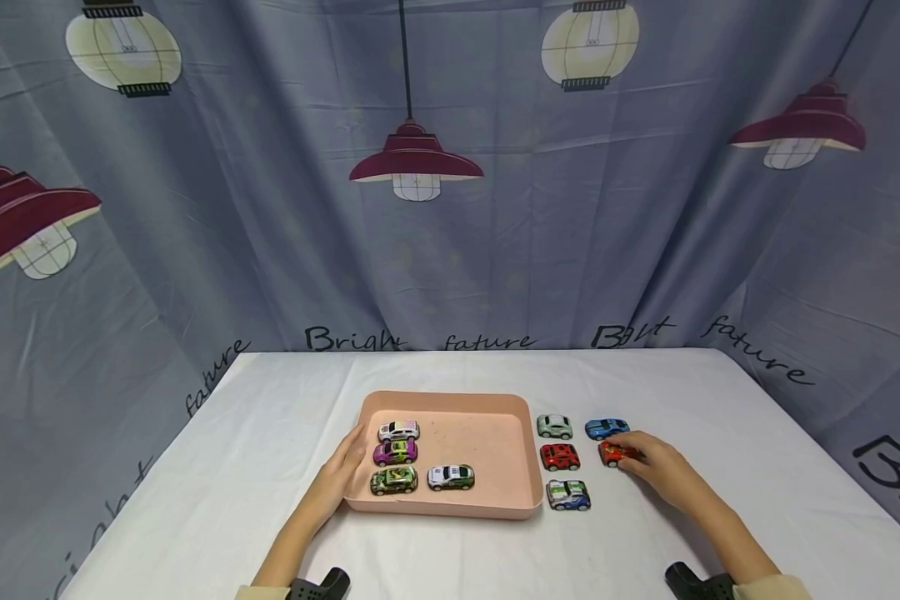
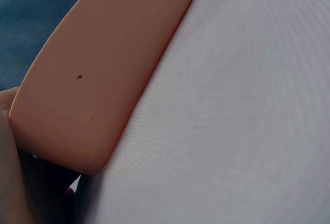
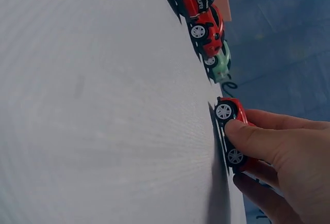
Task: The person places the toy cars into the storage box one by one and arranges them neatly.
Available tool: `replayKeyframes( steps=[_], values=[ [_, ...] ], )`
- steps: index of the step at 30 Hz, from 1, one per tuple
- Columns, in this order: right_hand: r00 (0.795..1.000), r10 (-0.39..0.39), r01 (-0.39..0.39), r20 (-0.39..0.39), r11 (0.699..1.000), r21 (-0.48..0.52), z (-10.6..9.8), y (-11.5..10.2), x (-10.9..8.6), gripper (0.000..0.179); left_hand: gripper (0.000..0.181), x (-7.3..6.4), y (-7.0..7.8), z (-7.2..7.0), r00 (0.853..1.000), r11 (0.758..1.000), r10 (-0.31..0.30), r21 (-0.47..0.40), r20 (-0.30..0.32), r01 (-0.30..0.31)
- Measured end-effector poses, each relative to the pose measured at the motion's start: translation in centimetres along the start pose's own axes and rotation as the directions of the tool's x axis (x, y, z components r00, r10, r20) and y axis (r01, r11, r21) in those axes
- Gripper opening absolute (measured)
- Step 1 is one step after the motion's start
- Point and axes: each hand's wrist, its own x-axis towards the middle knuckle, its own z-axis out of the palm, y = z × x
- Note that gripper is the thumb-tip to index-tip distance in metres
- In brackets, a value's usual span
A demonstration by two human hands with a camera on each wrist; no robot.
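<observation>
Right hand: thumb and fingers pinch a red toy car beyond the tray's right edge, in front of a blue car.
Held red car: on the right of the white table.
Left hand: fingers extended, touching the tray's left edge.
Pink tray: four cars, three lined up near the left edge, a white-and-green one toward the near edge.
Tray's right edge: three cars in a column just outside.

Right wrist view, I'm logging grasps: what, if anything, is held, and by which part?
The right hand holds a red toy car by its side: thumb between the two visible wheels, fingers' contact partly hidden.
</observation>
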Motion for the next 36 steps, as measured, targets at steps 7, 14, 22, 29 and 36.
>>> replayKeyframes(
  steps=[7,14,22,29,36],
  values=[
    [0.997,-0.034,0.034,-0.074,0.999,-0.001,-0.5,-0.5,-0.1,0.034,0.053,0.0,0.0,0.1,1.000,1.000,0.001,0.007,0.000,-0.001],
    [0.993,-0.053,0.052,-0.104,0.999,-0.013,-1.2,-1.7,-0.2,0.033,0.053,-0.1,0.1,0.1,1.000,1.000,0.004,-0.002,-0.001,-0.004],
    [0.987,-0.091,0.090,-0.132,0.996,-0.013,-2.2,-4.6,-0.2,0.030,0.053,0.0,0.0,0.1,1.000,1.000,-0.005,0.001,0.005,0.005],
    [0.982,-0.122,0.119,-0.147,0.992,-0.032,-2.5,-7.5,-0.3,0.031,0.053,0.0,0.0,0.1,1.000,1.000,-0.004,0.000,-0.002,0.004],
    [0.980,-0.153,0.153,-0.126,0.988,-0.008,-2.0,-10.1,0.1,0.030,0.053,0.0,-0.1,0.1,1.000,1.000,-0.003,-0.006,-0.004,0.003]
  ],
)
